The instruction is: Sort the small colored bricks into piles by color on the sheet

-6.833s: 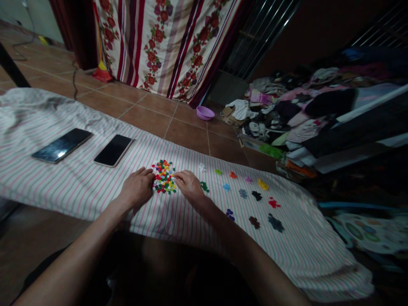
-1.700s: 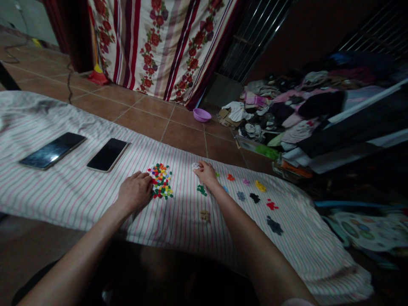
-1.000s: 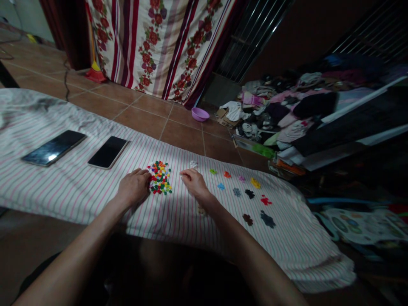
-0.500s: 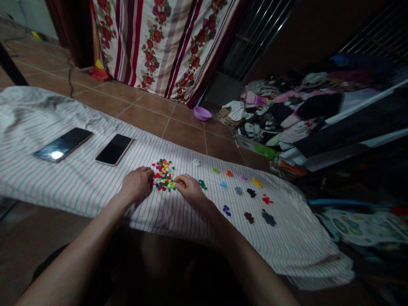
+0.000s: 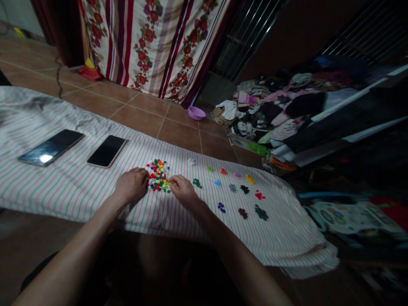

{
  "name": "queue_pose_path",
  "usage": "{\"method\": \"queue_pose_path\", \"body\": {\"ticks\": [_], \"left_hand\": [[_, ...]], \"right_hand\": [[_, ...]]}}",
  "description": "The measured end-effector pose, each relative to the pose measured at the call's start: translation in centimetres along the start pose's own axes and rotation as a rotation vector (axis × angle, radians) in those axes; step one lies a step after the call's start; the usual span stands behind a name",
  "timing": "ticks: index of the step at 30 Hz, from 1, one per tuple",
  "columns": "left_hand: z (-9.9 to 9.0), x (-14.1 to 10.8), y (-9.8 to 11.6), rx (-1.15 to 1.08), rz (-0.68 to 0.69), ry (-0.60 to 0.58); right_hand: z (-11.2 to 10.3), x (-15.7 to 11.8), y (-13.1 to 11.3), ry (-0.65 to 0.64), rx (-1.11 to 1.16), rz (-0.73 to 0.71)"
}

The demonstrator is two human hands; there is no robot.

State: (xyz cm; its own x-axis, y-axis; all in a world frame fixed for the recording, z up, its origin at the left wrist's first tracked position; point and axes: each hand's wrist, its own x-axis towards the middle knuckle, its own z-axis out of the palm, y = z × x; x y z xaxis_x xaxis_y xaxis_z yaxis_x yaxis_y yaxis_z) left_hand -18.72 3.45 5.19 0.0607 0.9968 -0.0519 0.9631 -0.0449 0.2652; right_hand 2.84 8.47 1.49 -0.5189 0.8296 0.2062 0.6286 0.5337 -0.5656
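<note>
Dozens of small coloured pieces (image 5: pixel 158 175) lie in a loose, mixed patch on the striped cloth (image 5: pixel 153 214). From where I stand, the left hand (image 5: pixel 131 185) rests at one edge of it, fingers bent; I can't tell if they grip anything. The right hand (image 5: pixel 182 189) is at the opposite edge, fingertips drawn together, though whether they pinch a piece I can't make out. Beyond it sit single-colour clusters (image 5: pixel 232 188), a dark green cluster (image 5: pixel 196 183) the nearest.
</note>
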Motion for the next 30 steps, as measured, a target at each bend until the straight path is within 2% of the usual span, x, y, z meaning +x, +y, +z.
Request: {"method": "queue_pose_path", "body": {"ticks": [8, 19, 24, 30], "left_hand": [[-0.3, -0.1, 0.5, 0.032, -0.041, 0.006], [-0.8, 0.0, 1.4, 0.101, -0.088, -0.004], [-0.8, 0.0, 1.8, 0.109, -0.098, 0.012], [-0.7, 0.0, 2.0, 0.104, -0.092, 0.007]], "right_hand": [[-0.9, -0.5, 0.7, 0.078, 0.008, -0.014], [-4.5, -1.5, 2.4, 0.165, 0.005, 0.034], [-6.7, -2.4, 4.7, 0.26, 0.002, 0.106], [-10.0, -4.1, 9.6, 0.426, -0.035, 0.268]]}}
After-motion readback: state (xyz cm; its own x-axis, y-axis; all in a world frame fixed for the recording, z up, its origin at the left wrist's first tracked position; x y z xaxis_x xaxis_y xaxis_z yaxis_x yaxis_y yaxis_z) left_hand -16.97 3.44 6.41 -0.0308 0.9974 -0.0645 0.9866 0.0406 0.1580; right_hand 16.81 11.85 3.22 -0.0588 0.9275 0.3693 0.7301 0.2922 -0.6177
